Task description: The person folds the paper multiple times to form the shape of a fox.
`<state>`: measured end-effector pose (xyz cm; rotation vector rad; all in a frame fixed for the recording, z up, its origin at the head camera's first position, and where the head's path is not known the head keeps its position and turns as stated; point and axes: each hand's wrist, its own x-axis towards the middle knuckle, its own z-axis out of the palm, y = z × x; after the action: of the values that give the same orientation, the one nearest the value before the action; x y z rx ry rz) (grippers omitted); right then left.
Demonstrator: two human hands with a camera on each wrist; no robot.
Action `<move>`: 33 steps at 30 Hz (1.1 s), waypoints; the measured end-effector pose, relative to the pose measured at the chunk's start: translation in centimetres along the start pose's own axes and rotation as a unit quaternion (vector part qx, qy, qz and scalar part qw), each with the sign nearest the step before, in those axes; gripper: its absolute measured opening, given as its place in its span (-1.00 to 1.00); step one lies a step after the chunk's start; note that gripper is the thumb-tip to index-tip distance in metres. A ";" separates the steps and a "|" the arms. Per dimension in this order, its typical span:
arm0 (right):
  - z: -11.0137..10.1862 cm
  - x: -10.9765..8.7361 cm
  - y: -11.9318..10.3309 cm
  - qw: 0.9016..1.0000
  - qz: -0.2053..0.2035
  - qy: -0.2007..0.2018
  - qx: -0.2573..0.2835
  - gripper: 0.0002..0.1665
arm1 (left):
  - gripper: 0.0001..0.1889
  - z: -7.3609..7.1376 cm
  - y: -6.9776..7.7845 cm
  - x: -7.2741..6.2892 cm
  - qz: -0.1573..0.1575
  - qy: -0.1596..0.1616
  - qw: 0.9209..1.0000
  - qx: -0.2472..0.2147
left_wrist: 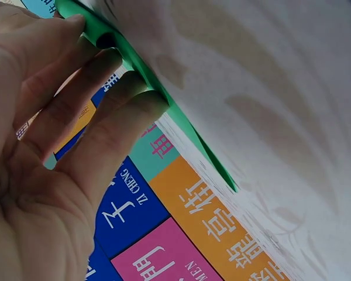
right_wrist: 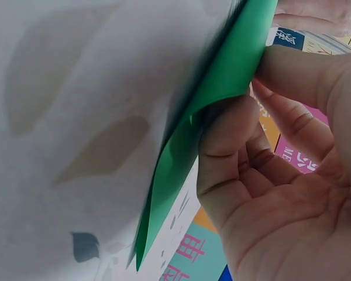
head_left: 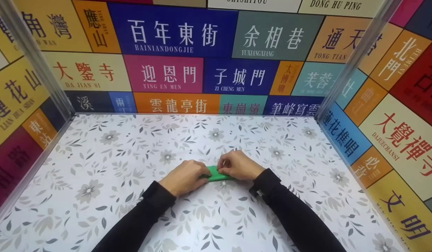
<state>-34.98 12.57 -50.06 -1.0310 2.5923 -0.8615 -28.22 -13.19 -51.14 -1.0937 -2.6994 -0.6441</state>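
Observation:
A folded green paper [head_left: 216, 174] lies on the flower-patterned table [head_left: 132, 157], between both hands near the middle. My left hand [head_left: 186, 176] covers its left end; in the left wrist view its fingertips [left_wrist: 141, 98] press along the green paper's edge [left_wrist: 187, 134]. My right hand [head_left: 236, 165] holds the right end; in the right wrist view the thumb and curled fingers [right_wrist: 234, 146] pinch the folded green sheet [right_wrist: 222, 76]. Most of the paper is hidden under the hands in the head view.
Walls covered in coloured sign panels [head_left: 181, 33] close the table in at the back, left and right. Metal corner posts [head_left: 355, 56] stand at the back corners. Black sleeves [head_left: 292, 213] reach in from the near edge.

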 end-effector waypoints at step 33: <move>0.0 -0.4 0.2 1.000 -0.009 0.009 0.011 -0.96 | -0.86 0.1 -0.1 0.0 -0.009 -0.017 1.000 -0.014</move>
<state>-34.75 12.93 -50.19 -1.0460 2.5864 -0.9047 -28.26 -13.21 -51.25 -1.0982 -2.7391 -0.6734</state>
